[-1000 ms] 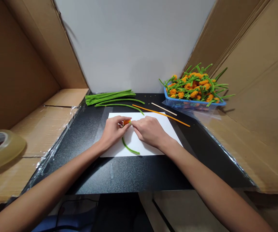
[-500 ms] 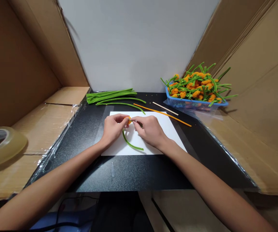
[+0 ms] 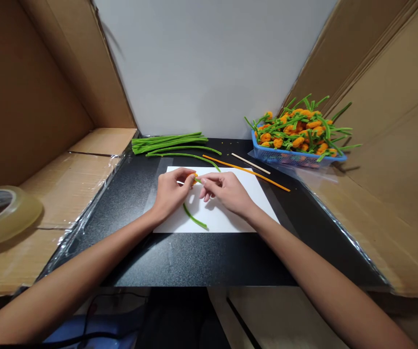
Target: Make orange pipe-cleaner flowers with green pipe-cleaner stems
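Between the thumb and fingers of my left hand (image 3: 172,189) is a small orange pipe-cleaner flower (image 3: 195,177), mostly covered by the fingertips. My right hand (image 3: 227,190) pinches a short green pipe-cleaner end (image 3: 199,180) at the flower's right side, its lower fingers loosely curled. From beneath my left hand a green pipe-cleaner stem (image 3: 193,219) curves down over the white sheet (image 3: 231,224). Both hands are just above this sheet, close together.
Green pipe cleaners (image 3: 168,143) lie bundled at the back left. An orange pipe cleaner (image 3: 247,169) and a pale stick (image 3: 250,163) lie behind the sheet. A blue basket (image 3: 296,157) of orange flowers stands back right. A tape roll (image 3: 12,213) sits left on cardboard.
My right hand's lower fingers have loosened and spread, while its thumb and forefinger stay at the green end. The hanging green stem has swung slightly left.
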Demonstrator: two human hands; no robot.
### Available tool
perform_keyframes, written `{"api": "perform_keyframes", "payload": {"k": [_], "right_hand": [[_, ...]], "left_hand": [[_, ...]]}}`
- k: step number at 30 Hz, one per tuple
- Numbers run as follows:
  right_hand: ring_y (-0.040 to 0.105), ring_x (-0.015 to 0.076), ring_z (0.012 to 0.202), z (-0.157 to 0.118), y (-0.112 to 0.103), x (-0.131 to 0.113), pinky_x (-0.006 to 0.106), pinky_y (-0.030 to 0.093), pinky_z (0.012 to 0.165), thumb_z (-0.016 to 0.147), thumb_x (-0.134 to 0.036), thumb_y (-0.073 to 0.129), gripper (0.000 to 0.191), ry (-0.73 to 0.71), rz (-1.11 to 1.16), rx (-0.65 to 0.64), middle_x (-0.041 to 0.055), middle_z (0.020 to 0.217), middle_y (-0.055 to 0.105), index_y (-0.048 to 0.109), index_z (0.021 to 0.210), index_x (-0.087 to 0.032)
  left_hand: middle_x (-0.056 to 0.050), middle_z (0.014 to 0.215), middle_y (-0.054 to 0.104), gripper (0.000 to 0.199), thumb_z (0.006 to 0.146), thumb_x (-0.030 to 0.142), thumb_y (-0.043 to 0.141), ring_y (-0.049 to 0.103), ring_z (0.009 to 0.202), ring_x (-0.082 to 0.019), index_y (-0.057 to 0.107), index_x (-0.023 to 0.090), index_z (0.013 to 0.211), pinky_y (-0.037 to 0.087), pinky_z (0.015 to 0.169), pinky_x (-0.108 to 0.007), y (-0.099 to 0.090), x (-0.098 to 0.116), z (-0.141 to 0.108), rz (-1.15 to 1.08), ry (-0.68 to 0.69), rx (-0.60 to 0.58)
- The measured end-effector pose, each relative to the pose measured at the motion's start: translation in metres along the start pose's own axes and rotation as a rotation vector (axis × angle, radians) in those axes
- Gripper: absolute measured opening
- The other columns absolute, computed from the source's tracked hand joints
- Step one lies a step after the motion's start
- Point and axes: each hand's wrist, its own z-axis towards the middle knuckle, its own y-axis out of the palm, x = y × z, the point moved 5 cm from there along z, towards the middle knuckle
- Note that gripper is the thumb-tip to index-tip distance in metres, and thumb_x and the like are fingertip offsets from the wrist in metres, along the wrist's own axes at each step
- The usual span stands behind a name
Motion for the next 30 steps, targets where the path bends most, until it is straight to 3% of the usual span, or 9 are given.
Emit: {"api": "perform_keyframes", "payload": {"k": [3,5,7,10,13,16,19,22,30], "right_hand": [[0.071,0.0195,0.076,0.004,-0.012,0.002,0.029,0.053,0.068,0.097,-0.052,0.048,0.048,0.085,0.236,0.043,0.0129,0.087,0.077,0.073,0.105,-0.012],[0.071,0.0205,0.083,0.007,-0.021,0.006,0.031,0.054,0.071,0.100,-0.051,0.040,0.051,0.074,0.264,0.122,0.0151,0.095,0.077,0.070,0.116,-0.012],[0.069,0.0194,0.081,0.007,-0.023,0.009,0.031,0.053,0.071,0.100,-0.040,0.045,0.039,0.002,0.127,0.174,0.0121,0.094,0.076,0.070,0.115,-0.015],[0.066,0.0177,0.084,0.003,-0.007,0.009,0.032,0.051,0.076,0.086,-0.020,0.064,0.029,-0.179,-0.200,0.103,0.0058,0.099,0.076,0.072,0.113,-0.022],[0.066,0.0177,0.092,-0.002,0.010,0.005,0.033,0.052,0.085,0.081,-0.017,0.071,0.036,-0.309,-0.234,0.083,0.0039,0.110,0.074,0.072,0.116,-0.027],[0.067,0.0178,0.084,-0.004,0.010,0.001,0.032,0.053,0.080,0.086,-0.023,0.070,0.011,-0.338,-0.182,0.213,0.0047,0.094,0.076,0.077,0.094,-0.023],[0.066,0.0171,0.073,-0.003,-0.001,0.001,0.031,0.053,0.071,0.087,-0.029,0.069,0.014,-0.323,-0.183,0.346,0.0055,0.082,0.075,0.076,0.079,-0.019],[0.064,0.0170,0.074,-0.003,-0.012,0.002,0.029,0.053,0.068,0.087,-0.034,0.070,0.018,-0.314,-0.241,0.450,0.0047,0.081,0.071,0.073,0.077,-0.019],[0.070,0.0168,0.075,-0.006,-0.009,0.002,0.030,0.056,0.074,0.090,-0.026,0.064,0.010,-0.295,-0.168,0.465,0.0032,0.081,0.074,0.068,0.084,-0.019]], "left_hand": [[-0.009,0.088,0.076,0.026,0.078,0.035,0.074,0.072,0.073,-0.018,0.074,0.013,0.093,0.060,0.074,-0.032,-0.002,-0.013,0.008,-0.298,-0.155,0.049],[-0.008,0.086,0.076,0.022,0.075,0.029,0.076,0.072,0.072,-0.017,0.071,0.013,0.089,0.061,0.076,-0.032,-0.002,-0.022,0.011,-0.503,-0.309,0.117],[-0.009,0.087,0.075,0.014,0.073,0.020,0.075,0.073,0.075,-0.017,0.070,0.012,0.084,0.061,0.078,-0.032,-0.001,-0.026,0.012,-0.634,-0.430,0.147],[-0.011,0.090,0.075,0.009,0.074,0.016,0.070,0.073,0.083,-0.018,0.070,0.012,0.082,0.061,0.077,-0.027,0.003,-0.025,0.010,-0.702,-0.486,0.083],[-0.012,0.093,0.075,0.014,0.074,0.020,0.072,0.072,0.085,-0.018,0.070,0.011,0.085,0.059,0.073,-0.025,0.009,-0.022,0.006,-0.727,-0.497,0.007],[-0.009,0.084,0.075,0.020,0.068,0.021,0.080,0.072,0.077,-0.017,0.067,0.012,0.081,0.058,0.074,-0.027,0.013,-0.019,0.001,-0.723,-0.485,-0.011],[-0.005,0.073,0.073,0.033,0.059,0.028,0.090,0.070,0.067,-0.014,0.066,0.012,0.076,0.058,0.077,-0.030,0.016,-0.015,0.000,-0.671,-0.435,-0.037],[-0.004,0.072,0.073,0.043,0.054,0.037,0.093,0.069,0.064,-0.015,0.067,0.012,0.076,0.058,0.075,-0.032,0.016,-0.008,0.001,-0.591,-0.365,-0.110],[-0.004,0.069,0.072,0.044,0.066,0.052,0.085,0.068,0.062,-0.016,0.063,0.015,0.076,0.058,0.069,-0.032,0.015,0.005,0.004,-0.442,-0.165,-0.248]]}}
